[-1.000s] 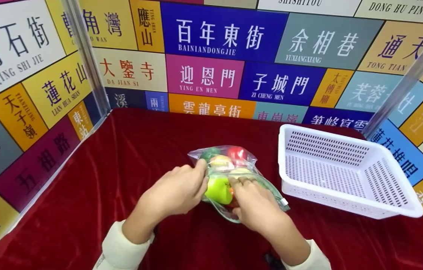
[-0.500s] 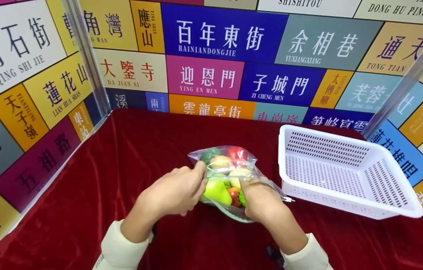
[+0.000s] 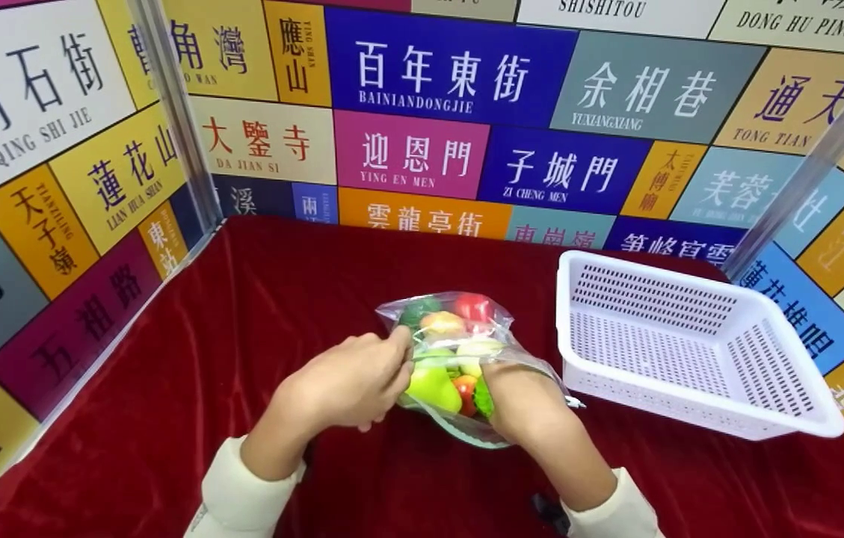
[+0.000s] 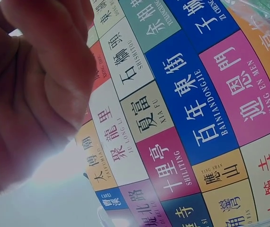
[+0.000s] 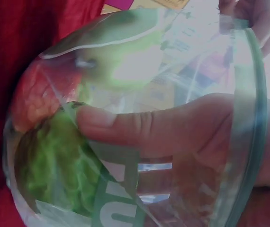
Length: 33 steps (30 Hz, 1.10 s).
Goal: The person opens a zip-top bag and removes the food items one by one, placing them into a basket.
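A clear zip bag full of colourful fruit and vegetables lies on the red cloth in the head view. My left hand pinches the left edge of its mouth. My right hand is inside the bag; in the right wrist view its thumb lies straight, tip against a bumpy green fruit, while the other fingertips are hidden behind printing on the plastic. A large yellow-green fruit, a red-orange one and a red one show through the bag.
A white perforated plastic basket stands to the right of the bag. Dark red velvet cloth covers the table. Panels printed with signs enclose the back and sides.
My right hand has moved right and deeper into the bag, uncovering the red-orange fruit and some bright green. The yellow-green fruit sits slightly lower. My left hand keeps its hold on the bag's edge.
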{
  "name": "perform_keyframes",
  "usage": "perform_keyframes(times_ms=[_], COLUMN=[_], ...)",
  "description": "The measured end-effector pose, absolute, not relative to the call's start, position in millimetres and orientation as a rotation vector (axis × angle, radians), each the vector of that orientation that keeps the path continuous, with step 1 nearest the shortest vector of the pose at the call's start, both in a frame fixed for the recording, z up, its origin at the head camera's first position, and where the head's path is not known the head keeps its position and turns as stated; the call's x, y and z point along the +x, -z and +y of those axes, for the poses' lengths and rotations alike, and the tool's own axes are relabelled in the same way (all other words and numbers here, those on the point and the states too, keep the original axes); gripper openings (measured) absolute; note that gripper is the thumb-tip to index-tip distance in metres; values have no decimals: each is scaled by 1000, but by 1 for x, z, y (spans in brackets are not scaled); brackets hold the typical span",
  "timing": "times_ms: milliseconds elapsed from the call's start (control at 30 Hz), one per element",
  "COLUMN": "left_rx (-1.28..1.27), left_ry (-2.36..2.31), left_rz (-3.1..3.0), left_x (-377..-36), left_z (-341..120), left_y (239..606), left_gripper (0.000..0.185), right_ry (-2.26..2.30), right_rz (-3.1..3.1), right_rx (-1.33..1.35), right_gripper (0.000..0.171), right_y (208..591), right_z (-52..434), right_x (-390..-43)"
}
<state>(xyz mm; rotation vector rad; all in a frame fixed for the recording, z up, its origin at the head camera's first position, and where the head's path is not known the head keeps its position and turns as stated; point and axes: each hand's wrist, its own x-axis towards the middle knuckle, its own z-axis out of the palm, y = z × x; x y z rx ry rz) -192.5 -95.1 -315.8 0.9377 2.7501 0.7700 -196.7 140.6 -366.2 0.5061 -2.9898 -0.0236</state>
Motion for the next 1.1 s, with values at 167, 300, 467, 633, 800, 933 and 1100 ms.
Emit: perform_keyframes(times_ms=[167, 300, 467, 633, 800, 933, 1100], left_rx=[931, 935, 930, 918, 910, 897, 881], left_ry=[-776, -782, -792, -779, -765, -745, -711], left_rz=[2750, 2745, 2733, 2726, 2722, 2728, 2731], left_x=[-192, -192, -192, -191, -191, -191, -192], left_z=[-97, -97, -98, -98, -98, -98, -99], left_y=[315, 315, 315, 315, 316, 315, 314], left_gripper=[16, 16, 17, 17, 17, 17, 18], right_ry=[-1, 0, -59, -164, -306, -430, -557], right_rz=[-2919, -2897, -2839, -2750, -2723, -2653, -2548], right_rx=[587, 649, 752, 892, 1014, 1066, 1146], right_gripper=[31, 42, 58, 59, 59, 62, 72], right_y=[358, 350, 335, 320, 306, 296, 281], right_z=[137, 136, 136, 144, 155, 166, 174], right_x=[-187, -178, -158, -137, -126, -120, -128])
